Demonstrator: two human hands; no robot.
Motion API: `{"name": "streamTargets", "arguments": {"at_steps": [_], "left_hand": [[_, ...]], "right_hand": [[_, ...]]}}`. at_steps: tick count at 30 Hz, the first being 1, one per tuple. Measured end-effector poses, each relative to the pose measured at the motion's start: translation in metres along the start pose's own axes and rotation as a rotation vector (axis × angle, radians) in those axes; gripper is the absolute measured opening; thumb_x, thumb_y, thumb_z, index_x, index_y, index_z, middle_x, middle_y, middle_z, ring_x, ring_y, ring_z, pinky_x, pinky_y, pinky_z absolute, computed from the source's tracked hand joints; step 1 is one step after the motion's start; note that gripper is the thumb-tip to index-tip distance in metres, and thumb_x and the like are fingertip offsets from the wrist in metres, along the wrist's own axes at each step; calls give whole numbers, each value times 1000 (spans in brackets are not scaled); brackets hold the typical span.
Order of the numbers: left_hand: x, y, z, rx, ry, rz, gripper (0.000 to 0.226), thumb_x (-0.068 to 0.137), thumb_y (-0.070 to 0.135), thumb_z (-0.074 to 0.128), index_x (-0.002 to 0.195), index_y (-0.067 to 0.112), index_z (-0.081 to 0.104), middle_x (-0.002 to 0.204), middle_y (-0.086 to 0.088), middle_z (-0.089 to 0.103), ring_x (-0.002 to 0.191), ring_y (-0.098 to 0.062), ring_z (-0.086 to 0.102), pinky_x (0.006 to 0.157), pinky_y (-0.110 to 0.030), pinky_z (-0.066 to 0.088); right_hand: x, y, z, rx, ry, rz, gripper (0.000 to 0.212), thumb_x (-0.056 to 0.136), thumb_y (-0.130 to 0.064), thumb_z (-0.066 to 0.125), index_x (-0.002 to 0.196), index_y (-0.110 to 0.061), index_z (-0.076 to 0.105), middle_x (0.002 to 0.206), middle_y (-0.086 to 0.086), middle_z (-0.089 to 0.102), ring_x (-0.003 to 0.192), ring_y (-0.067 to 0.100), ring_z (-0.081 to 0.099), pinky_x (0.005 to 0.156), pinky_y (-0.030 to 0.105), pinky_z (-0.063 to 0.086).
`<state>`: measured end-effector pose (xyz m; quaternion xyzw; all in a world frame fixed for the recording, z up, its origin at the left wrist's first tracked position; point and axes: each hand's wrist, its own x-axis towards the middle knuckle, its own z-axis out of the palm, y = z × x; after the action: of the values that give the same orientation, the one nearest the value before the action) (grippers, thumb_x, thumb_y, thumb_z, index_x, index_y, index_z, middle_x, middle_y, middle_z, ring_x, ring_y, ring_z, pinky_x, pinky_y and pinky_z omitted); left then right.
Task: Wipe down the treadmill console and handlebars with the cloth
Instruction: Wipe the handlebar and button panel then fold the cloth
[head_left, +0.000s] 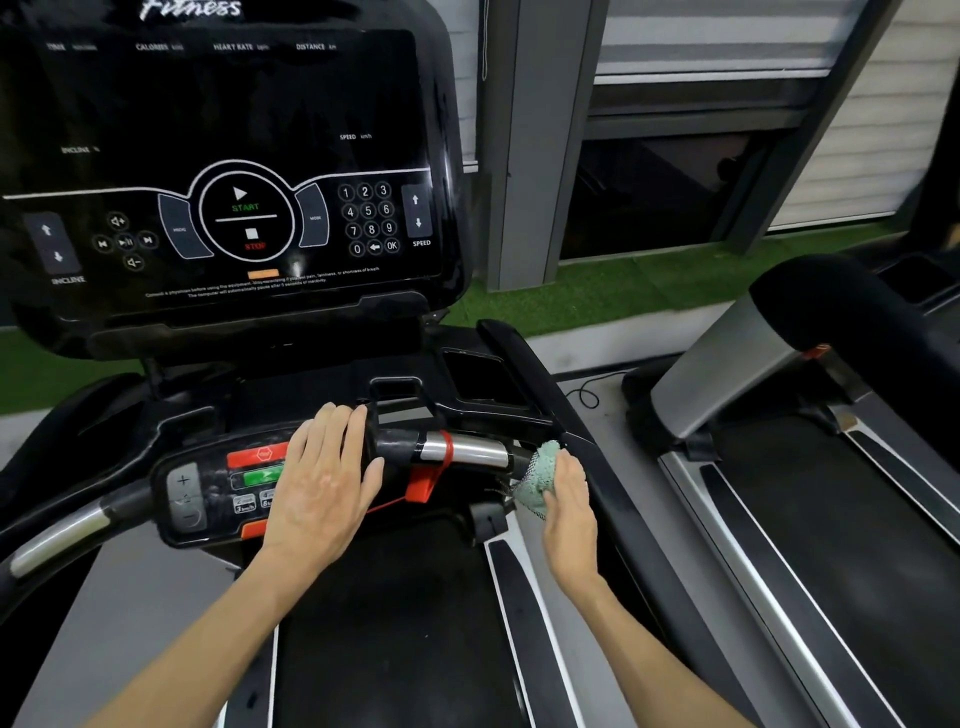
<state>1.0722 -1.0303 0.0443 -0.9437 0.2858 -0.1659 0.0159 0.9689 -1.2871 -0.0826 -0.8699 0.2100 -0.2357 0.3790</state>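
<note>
Nearest, two bare forearms reach forward over the dark belt (389, 623) of the treadmill. The left hand (322, 483) lies flat with fingers straight and together, holding nothing – its palm rests on the right part of the small button panel (208, 493), and its fingertips reach the black section of the handlebar (467, 451). The right hand (569, 514) grips the cloth (537, 475), a pale green wad with a bit of mesh at its edge. The cloth sits bunched at the fingertips, above and ahead of the palm, and is pressed against the right end of the handlebar, where the silver sleeve gives way to black. Between the hands, a red clip (423, 486) hangs under the bar, with a red cord looped around the silver part. Beyond, the large black console (234, 171) stands tilted towards the person – its screen is dark, with start and stop marks, a number pad and arrow keys. To the right sits a second treadmill (831, 467). Farther off, a strip of green turf (623, 291) runs below a window with blinds (727, 41).
</note>
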Motion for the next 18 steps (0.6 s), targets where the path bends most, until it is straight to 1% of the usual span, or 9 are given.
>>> {"name": "streamTargets", "arguments": {"at_steps": [2,4,6,7,8,10,14,16,18], "left_hand": [[0,1,1,-5,1,-7,60,100,36,29,141,-7,40,134,-24,48,133,-39,42,114,-49,33],[0,2,3,-4,12,-14,59,101,35,30,141,-7,40,134,-24,48,133,-40,42,114,-49,33],[0,2,3,0,3,-12,59,101,35,30,141,-7,40,135,-24,47,133,-40,41,114,-49,32],[0,2,2,4,1,-10,59,101,35,29,141,-7,40,135,-24,47,133,-40,41,114,-49,32],[0,2,1,6,2,-8,59,101,35,29,141,-6,40,135,-24,47,133,-40,41,114,-49,32],[0,1,1,4,1,-4,59,100,36,29,141,-6,40,135,-24,48,133,-40,42,114,-50,33],[0,1,2,-8,-3,-7,60,100,36,30,141,-6,41,135,-24,48,132,-39,42,113,-49,33],[0,-1,2,-7,5,-7,60,100,37,30,141,-5,41,135,-24,48,133,-39,42,113,-49,34],[0,-2,2,-5,3,-2,60,100,37,30,142,-5,40,135,-24,47,133,-39,42,114,-49,33]], "right_hand": [[6,2,-1,-78,-45,-56,59,95,0,50,149,-7,28,153,8,32,144,18,23,117,27,23],[17,-4,-1,-138,-100,-160,60,91,-2,53,147,-3,31,146,13,41,138,28,34,114,44,31],[22,-17,2,-187,-107,-226,62,84,3,60,142,1,38,139,18,48,131,33,44,109,51,37],[22,-22,5,-204,-102,-245,64,81,7,64,140,2,41,139,20,49,131,35,44,109,52,37],[20,-24,7,-212,-94,-264,64,79,8,68,139,3,43,139,21,48,133,35,42,111,51,34],[21,-21,3,-181,-89,-307,64,79,6,71,138,1,46,141,18,48,134,29,39,113,42,28],[29,-8,-15,-89,-174,-268,68,85,-3,67,145,-18,38,144,-3,44,135,8,37,115,30,29],[29,-6,-17,-120,-182,-244,70,87,-8,65,147,-22,33,144,-4,41,132,9,37,112,26,29],[27,-3,-15,-140,-179,-191,69,89,-12,62,149,-20,29,144,-2,39,129,13,37,110,26,28]]}}
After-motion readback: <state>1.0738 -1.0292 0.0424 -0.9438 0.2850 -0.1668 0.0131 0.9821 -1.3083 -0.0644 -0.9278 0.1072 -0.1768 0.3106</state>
